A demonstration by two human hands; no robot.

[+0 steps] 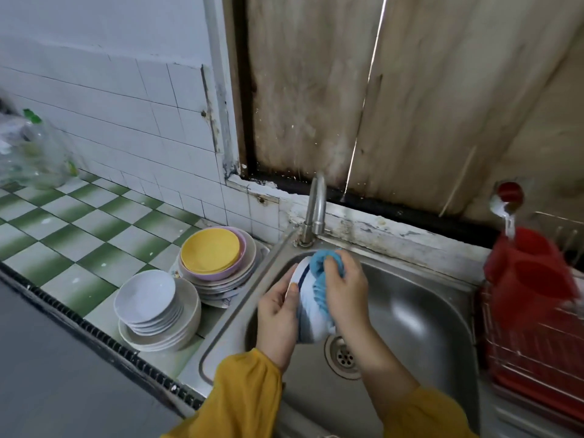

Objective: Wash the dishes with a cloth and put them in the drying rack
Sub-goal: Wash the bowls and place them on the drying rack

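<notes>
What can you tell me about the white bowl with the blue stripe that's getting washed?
The white bowl looks ceramic, with one dark blue stripe near its rim. It is tipped on its side above the steel sink, near the drain. The left hand grips its rim, and the right hand presses a crumpled blue cloth against it.

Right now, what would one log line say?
stage: washing | left hand: holds white bowl | right hand: grips blue cloth against bowl | place: over sink

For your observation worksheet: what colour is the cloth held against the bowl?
The cloth is blue, gripped by the right hand; head view.
</notes>
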